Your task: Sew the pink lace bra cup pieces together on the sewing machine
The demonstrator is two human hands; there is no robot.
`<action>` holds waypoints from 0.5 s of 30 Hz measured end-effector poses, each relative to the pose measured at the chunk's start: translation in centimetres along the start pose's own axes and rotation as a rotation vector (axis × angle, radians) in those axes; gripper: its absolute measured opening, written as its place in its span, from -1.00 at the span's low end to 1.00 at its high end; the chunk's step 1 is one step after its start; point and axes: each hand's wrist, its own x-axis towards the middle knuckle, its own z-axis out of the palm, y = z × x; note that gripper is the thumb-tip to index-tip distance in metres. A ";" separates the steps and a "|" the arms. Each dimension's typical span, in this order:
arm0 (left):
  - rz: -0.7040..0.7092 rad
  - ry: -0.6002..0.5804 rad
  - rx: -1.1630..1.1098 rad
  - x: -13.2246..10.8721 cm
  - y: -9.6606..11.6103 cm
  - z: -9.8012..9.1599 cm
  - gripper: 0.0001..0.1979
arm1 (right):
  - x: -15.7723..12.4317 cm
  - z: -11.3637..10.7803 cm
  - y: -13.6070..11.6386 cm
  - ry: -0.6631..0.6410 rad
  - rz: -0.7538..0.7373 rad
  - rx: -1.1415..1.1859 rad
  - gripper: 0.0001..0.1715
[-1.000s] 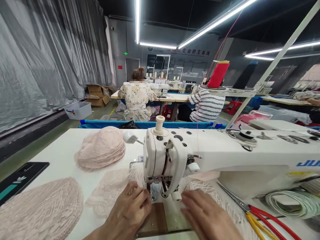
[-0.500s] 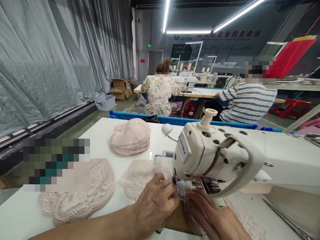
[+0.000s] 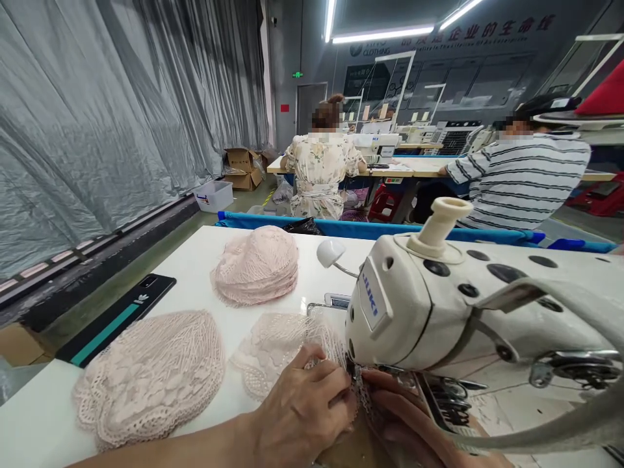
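Sitting left on the worktop (image 3: 36, 422) is a lace stack (image 3: 158, 377). Next, a lace piece (image 3: 270, 354) runs under the left hand (image 3: 307, 406), its grip curled; pinching or pressing, I can't tell. By the sewing machine (image 3: 404, 305), the right hand (image 3: 412, 413), apart a second ago, has closed in, grip half hidden: both hands now flank the lace edging (image 3: 363, 393).

I am seeing tube lights (image 3: 383, 34) glaring between twelve and one o'clock, the silvery curtain (image 3: 97, 97) gleaming at ten. Shade is darkening my right hand (image 3: 412, 419) at five; wide-angle distortion is stretching the sewing machine (image 3: 407, 305) toward four.
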 end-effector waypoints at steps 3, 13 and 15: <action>0.004 0.015 0.016 0.1 0.1 0.0 -0.94 | 0.6 0.0 0.1 0.016 -0.010 -0.022 -0.63; 0.021 0.076 0.049 0.2 0.3 0.1 -0.89 | -1.4 1.2 2.3 0.035 -0.109 -0.080 -0.61; 0.015 0.111 0.056 0.2 0.3 0.2 -0.87 | -0.9 1.7 2.4 0.055 -0.074 -0.073 -0.63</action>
